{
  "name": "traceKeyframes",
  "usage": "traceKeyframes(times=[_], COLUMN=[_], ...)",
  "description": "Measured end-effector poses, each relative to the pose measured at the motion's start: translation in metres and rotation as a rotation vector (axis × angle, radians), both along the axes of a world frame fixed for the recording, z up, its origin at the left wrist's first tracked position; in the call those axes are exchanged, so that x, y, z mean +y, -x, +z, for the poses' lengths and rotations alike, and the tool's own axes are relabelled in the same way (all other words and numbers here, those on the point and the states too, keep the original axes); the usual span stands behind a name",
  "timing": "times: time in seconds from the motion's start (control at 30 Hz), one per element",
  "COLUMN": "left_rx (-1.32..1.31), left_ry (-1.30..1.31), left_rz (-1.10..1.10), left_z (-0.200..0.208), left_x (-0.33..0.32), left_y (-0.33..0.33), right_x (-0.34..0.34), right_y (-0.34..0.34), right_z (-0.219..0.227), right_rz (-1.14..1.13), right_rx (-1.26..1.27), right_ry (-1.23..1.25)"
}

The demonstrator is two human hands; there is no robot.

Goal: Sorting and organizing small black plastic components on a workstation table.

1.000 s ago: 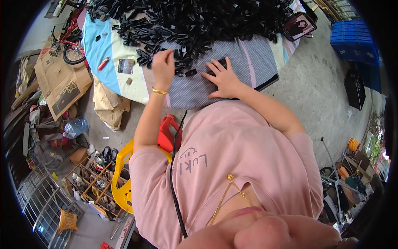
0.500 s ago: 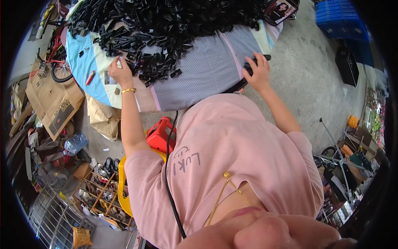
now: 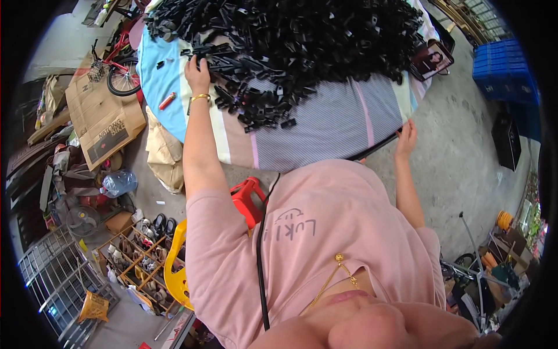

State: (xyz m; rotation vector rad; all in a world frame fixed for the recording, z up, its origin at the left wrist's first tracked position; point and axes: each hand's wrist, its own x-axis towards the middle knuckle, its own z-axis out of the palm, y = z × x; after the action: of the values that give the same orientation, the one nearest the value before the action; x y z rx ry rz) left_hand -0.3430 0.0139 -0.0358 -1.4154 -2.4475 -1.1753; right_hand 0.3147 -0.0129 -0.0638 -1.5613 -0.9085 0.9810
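Observation:
A large heap of small black plastic pieces (image 3: 325,46), clip-like in shape, covers the far part of the cloth-covered table (image 3: 325,131). At the heap's left edge my left hand (image 3: 197,75) reaches out with its fingers stretched and a little apart, close to the nearest pieces. Nothing shows held in it. My right hand (image 3: 406,141) is at the table's right front edge, its fingers extended by the black strip (image 3: 378,145) along that edge. Its palm side is partly hidden. A red lighter (image 3: 167,100) lies on the blue part of the cloth.
A framed picture (image 3: 433,60) sits at the table's right rim. Blue crates (image 3: 503,70) and a black box (image 3: 505,141) stand on the floor at right. To the left are flattened cardboard (image 3: 104,116), a water bottle (image 3: 119,183) and a shoe rack (image 3: 142,259). A black cable (image 3: 261,256) crosses my shirt.
The view has shifted, so the table appears further right. My left hand has moved from a pinch to stretched fingers at the heap. My right hand has drawn back toward the table's edge.

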Motion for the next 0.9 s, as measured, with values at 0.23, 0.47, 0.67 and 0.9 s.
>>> traceKeyframes(times=[0.23,0.47,0.67,0.9], left_rx=[0.153,-0.004,0.049,0.103], left_ry=[0.338,0.325,0.212,0.165], left_rz=[-0.027,-0.023,-0.135,-0.093], left_z=[-0.002,0.012,0.004,0.025], left_x=[0.033,0.051,0.023,-0.008], left_y=[0.049,-0.008,-0.050,-0.143], right_x=[-0.020,-0.053,-0.045,0.014], right_y=[0.098,0.288,0.372,0.296], right_z=[0.098,0.099,0.062,0.057], right_rz=[0.659,1.518,1.618,1.521], right_rx=[-0.827,-0.819,-0.967,-0.974], right_ry=[-0.574,-1.049,-1.170,-1.120])
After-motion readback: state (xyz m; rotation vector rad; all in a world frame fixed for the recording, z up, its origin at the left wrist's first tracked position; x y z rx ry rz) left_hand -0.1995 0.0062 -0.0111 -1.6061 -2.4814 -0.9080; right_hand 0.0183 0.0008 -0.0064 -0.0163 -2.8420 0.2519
